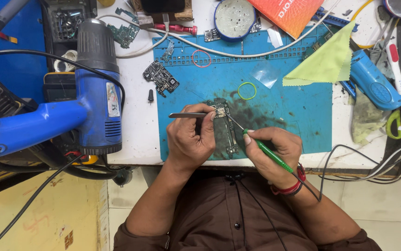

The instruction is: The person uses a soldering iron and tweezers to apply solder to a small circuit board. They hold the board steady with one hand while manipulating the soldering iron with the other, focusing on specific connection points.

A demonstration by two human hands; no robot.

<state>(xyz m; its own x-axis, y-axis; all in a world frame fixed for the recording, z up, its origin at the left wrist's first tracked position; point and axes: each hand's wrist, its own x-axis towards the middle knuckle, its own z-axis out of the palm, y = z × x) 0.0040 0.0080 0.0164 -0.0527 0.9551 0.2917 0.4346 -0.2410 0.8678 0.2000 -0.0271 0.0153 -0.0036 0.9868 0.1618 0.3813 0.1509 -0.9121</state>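
A circuit board [224,126] lies between both hands. Left hand [192,139] fingers [208,122] pinch metal tweezers [189,115] at its top; right hand [275,151] fingers grip a green soldering iron [268,151], tip touching there.

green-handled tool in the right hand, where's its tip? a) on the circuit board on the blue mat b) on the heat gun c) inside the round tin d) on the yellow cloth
a: the right hand holds the green-handled tool with its thin tip on the circuit board lying on the blue mat.
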